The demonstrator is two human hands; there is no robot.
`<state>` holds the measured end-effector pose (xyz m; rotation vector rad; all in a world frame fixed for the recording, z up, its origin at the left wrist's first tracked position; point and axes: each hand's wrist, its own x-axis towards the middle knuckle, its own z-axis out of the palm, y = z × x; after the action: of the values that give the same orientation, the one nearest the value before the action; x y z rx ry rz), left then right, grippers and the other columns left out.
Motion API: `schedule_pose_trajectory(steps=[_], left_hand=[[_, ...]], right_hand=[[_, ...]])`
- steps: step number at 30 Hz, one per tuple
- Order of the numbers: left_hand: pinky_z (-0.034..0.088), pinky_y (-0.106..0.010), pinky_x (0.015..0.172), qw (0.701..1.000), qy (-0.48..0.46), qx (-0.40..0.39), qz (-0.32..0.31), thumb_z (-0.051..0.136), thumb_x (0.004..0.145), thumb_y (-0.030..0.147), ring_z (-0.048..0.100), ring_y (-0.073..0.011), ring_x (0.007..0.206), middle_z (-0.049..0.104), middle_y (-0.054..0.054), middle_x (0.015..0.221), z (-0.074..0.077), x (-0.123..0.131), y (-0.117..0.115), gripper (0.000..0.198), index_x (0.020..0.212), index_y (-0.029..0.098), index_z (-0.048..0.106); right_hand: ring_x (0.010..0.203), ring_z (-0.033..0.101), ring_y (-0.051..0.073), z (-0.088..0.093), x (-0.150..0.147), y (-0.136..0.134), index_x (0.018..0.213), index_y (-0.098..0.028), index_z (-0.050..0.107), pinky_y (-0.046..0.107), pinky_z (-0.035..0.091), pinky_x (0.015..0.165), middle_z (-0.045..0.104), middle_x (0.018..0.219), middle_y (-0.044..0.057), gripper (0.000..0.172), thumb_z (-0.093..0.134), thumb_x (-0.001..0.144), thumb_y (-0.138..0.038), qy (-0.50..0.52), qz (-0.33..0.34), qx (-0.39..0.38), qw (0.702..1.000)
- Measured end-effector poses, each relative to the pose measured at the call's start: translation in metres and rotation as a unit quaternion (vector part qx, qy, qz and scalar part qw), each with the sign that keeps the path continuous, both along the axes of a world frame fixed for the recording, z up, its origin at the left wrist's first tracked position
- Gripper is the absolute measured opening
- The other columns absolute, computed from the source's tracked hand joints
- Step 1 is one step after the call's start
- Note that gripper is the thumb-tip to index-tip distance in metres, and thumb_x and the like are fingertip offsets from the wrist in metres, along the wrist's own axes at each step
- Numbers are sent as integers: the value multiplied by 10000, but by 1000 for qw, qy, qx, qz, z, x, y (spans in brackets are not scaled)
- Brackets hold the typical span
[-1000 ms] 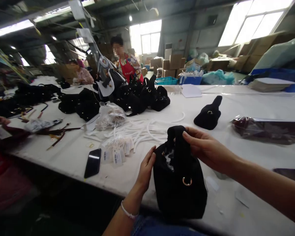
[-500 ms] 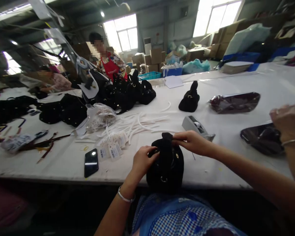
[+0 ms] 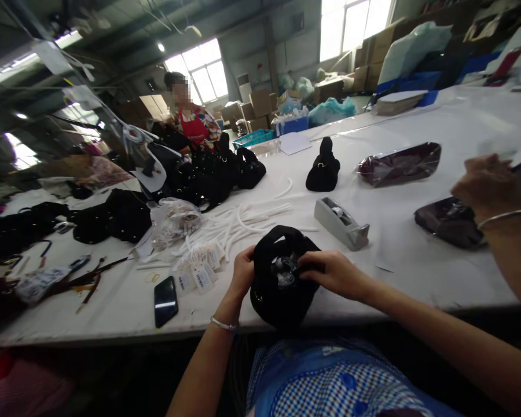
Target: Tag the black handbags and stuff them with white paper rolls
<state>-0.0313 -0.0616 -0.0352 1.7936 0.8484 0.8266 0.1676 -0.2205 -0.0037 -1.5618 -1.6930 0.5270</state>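
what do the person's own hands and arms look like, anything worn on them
The left hand is ungloved, with a thin, silvery bangle around its wrist. The right hand is ungloved too, and no bangle shows on its wrist. Both forearms are bare, with no sleeves in view.

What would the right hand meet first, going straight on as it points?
Likely the clear plastic in the black bag, just ahead of the right hand; exact depth is unclear.
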Motion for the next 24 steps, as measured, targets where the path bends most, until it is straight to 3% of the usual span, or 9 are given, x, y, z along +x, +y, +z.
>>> schedule_pose_trajectory(steps=[4, 11, 17, 20, 24], left_hand=[[518, -287, 707, 999, -13, -17, -46, 706, 797, 395, 677, -231, 843, 753, -60, 873, -1, 16, 10, 286, 914, 141, 762], [512, -314, 822, 990, -5, -67, -120, 754, 745, 333, 678, -239, 898, 760, -64, 941, -8, 25, 9, 314, 998, 148, 763], [521, -305, 772, 975, 17, -136, -177, 743, 779, 451, 686, -214, 816, 759, -89, 919, -4, 25, -17, 369, 985, 145, 773], [509, -283, 711, 973, 2, -168, -155, 695, 815, 511, 665, -187, 759, 737, -90, 886, -8, 26, -18, 431, 998, 125, 751], [485, -275, 773, 979, -21, -162, -125, 766, 751, 445, 633, -184, 826, 715, -56, 882, -7, 22, -9, 367, 946, 135, 741]], right_hand=[[886, 701, 198, -24, -18, -6, 1000, -264, 720, 306, 518, 813, 751, 986, -14, 154, 707, 847, -267, 1, -109, 40, 993], [1009, 689, 215, -57, -20, -20, 1137, -246, 660, 330, 534, 890, 726, 1112, 45, 229, 595, 919, -266, -29, -76, 56, 995], [754, 699, 253, -83, -20, -9, 1051, -236, 694, 329, 521, 650, 736, 833, 56, 201, 570, 907, -302, -171, -163, 32, 971], [754, 690, 234, -88, -23, 4, 997, -227, 695, 318, 513, 668, 734, 846, 46, 170, 564, 892, -253, -144, -160, 54, 975], [784, 680, 232, -78, -32, 13, 970, -190, 695, 321, 502, 683, 722, 872, 76, 174, 536, 913, -234, -141, -178, 103, 968]])
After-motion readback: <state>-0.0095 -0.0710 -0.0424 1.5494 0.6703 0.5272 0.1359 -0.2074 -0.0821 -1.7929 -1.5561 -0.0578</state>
